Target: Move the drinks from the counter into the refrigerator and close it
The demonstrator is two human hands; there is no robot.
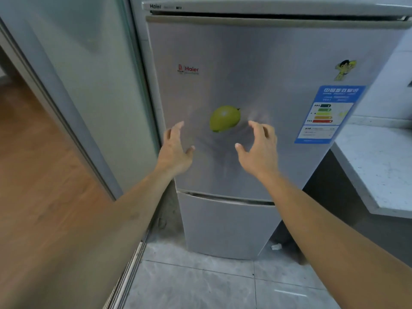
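Both grips released, left hand (176, 150) and right hand (258, 148) empty before the refrigerator door (256, 63); door judged stiff, smooth; take its top edge above them.

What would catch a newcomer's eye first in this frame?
Probably the green fruit magnet at the middle of the silver refrigerator door, flanked by the left hand and right hand, both empty. Next, the blue energy label on the door's right side, beside the pale counter.

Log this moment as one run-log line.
refrigerator: both doors shut | left hand: open, empty | right hand: open, empty | drinks: none visible | counter: bare where visible
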